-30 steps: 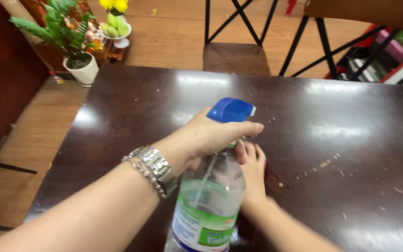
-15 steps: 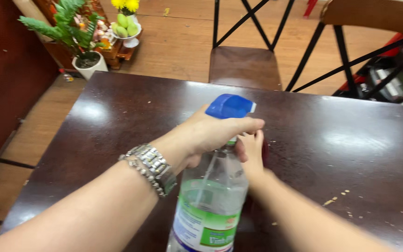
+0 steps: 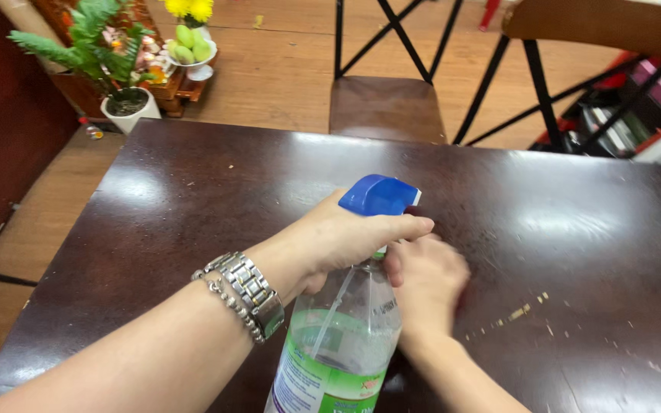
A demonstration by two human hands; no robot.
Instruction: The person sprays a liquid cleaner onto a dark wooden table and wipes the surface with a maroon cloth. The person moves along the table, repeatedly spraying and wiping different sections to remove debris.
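The spray bottle (image 3: 342, 336) stands upright at the near middle of the table (image 3: 193, 206), clear with a green label and a blue trigger head. The left hand (image 3: 342, 237) is closed around its neck, forefinger lying across the trigger. Just right of the bottle, the right hand (image 3: 430, 279) is pressed palm-down on the table over something dark; its grip cannot be told. Crumbs (image 3: 518, 312) lie further right. Beyond the far edge stands a chair (image 3: 388, 107); a potted plant (image 3: 109, 69) is far left.
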